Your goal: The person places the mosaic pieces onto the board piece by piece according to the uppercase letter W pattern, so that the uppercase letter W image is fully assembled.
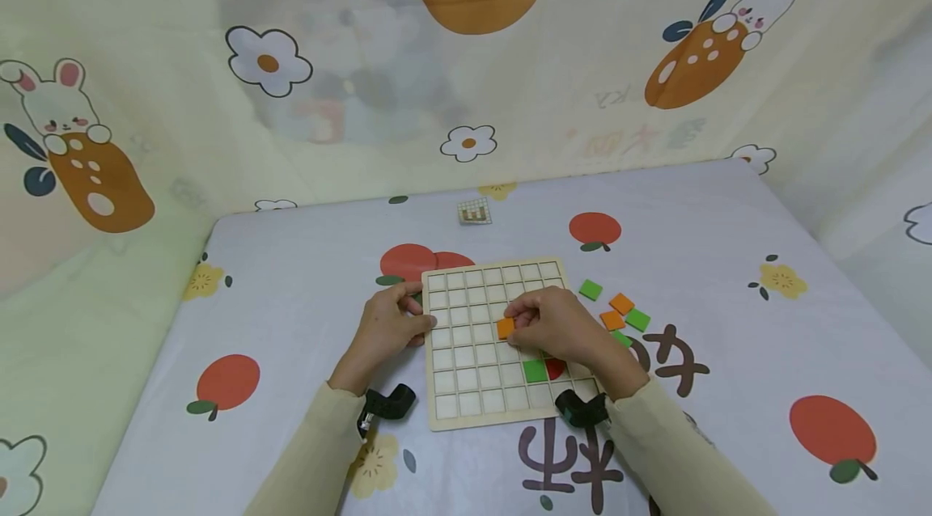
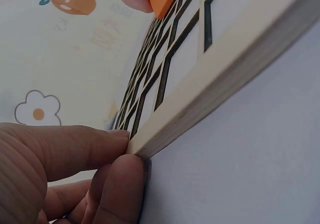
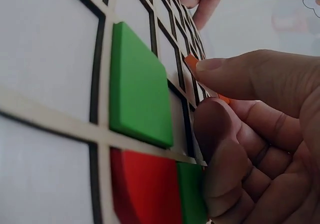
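Observation:
A square wooden grid board (image 1: 480, 421) lies on the table, divided into rows of small white cells. My left hand (image 1: 389, 326) grips its left edge; in the left wrist view, thumb and fingers (image 2: 122, 189) close on the rim. Over the middle of the board, my right hand (image 1: 557, 326) pinches an orange square tile (image 1: 506, 328). A green square tile (image 3: 137, 89) sits in a cell near that hand. Beside it is a red piece (image 3: 147, 189), curved along one side, with another green piece (image 3: 191, 191) next to it, partly hidden by the fingers.
Several loose green and orange tiles (image 1: 621, 303) lie on the table right of the board. Behind the board is a small card (image 1: 475, 211) with a grid pattern. A printed cloth (image 1: 291, 289) covers the table, and a patterned curtain (image 1: 364, 95) hangs at the back.

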Demonstrator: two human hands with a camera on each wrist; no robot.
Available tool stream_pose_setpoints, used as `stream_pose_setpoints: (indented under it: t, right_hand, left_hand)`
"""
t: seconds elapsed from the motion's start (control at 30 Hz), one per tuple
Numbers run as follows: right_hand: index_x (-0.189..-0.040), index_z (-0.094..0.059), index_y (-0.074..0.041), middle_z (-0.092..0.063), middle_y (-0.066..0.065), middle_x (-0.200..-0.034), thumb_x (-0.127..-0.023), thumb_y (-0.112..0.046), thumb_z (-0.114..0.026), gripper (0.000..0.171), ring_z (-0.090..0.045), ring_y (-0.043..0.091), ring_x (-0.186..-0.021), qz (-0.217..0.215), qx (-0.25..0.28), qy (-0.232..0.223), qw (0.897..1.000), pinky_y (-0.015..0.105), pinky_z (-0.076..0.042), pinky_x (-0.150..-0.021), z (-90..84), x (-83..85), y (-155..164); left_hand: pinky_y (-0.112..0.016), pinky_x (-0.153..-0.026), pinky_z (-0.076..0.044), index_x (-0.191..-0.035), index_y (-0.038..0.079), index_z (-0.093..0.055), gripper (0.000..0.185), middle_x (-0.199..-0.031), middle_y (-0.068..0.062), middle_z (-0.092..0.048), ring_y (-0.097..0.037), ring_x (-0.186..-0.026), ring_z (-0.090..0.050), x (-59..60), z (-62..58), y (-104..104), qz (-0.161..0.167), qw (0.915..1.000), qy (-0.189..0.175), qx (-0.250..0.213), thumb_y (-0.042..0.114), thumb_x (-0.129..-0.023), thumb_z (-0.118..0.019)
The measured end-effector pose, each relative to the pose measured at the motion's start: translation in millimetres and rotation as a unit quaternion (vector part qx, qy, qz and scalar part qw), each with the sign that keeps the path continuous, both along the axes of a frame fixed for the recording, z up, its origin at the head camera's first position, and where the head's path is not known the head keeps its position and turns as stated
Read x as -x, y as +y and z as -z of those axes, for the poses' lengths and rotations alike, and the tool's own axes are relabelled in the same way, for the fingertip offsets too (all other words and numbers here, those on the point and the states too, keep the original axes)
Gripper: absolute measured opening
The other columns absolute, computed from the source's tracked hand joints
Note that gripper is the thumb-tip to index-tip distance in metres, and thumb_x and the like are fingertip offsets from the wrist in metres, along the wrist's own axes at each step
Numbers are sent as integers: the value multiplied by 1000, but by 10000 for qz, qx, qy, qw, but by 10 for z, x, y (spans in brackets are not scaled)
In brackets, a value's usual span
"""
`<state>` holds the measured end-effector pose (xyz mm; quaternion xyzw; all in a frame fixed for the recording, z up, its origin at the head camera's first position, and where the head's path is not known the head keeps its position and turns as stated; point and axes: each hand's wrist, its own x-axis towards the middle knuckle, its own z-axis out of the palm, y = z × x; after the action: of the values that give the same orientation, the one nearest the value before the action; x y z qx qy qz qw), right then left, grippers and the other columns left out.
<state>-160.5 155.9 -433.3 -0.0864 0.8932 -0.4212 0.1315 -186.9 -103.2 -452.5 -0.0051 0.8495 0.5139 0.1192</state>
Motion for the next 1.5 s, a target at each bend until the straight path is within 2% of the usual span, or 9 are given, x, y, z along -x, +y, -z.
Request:
stream_pose_setpoints:
  t: [0.27, 0.57, 1.2, 1.37, 1.5]
  right_hand:
    - [-97, -72, -12, -61, 0, -75, -77, -11, -78, 20, -55, 16, -70, 60, -167, -199, 9996, 26, -47, -58, -8, -10, -39]
    - [-97, -73, -9, -60, -1, -73, -77, -8, -77, 20, -54, 15, -68, -22, -299, 52, 9995, 28, -47, -58, 2, -13, -66]
    - [-102, -74, -8, -60, -1, -73, -77, -4, -75, 25, -53, 15, -68, 43, -327, 97, 9994, 27, -46, -57, 11, -8, -57]
    - [-104, -73, -9, -60, -2, -77, -79, -6, -74, 25, -54, 15, -71, -14, -309, 233, 9993, 27, -47, -59, 6, -26, -47]
    - [-109, -72, -8, -62, -2, -83, -80, -8, -72, 29, -56, 16, -76, 7, -155, 502, 9986, 29, -49, -65, -34, -76, 59]
  left_hand:
    - [-26, -53, -55, -136, 7, -54, 60, -91, -8, -58, -16, -62, -61, -6, 14, -2, 8, 10000, 4, -17, 6, -80, -78]
    - [-27, -54, -55, -136, 8, -54, 61, -91, -8, -58, -16, -63, -61, -1, 24, -4, 3, 10000, 44, -55, 6, -81, -77]
    - [-26, -54, -55, -136, 7, -54, 60, -91, -8, -58, -16, -62, -61, 15, -9, 17, 66, 9999, 122, 53, 7, -81, -77]
    - [-26, -54, -55, -137, 8, -54, 60, -91, -8, -57, -16, -63, -61, 5, -14, 9, 10, 9999, 68, 103, 7, -81, -77]
    - [-26, -54, -56, -136, 8, -54, 60, -91, -8, -58, -16, -63, -61, -4, -14, 6, -1, 10000, 14, 93, 7, -80, -77]
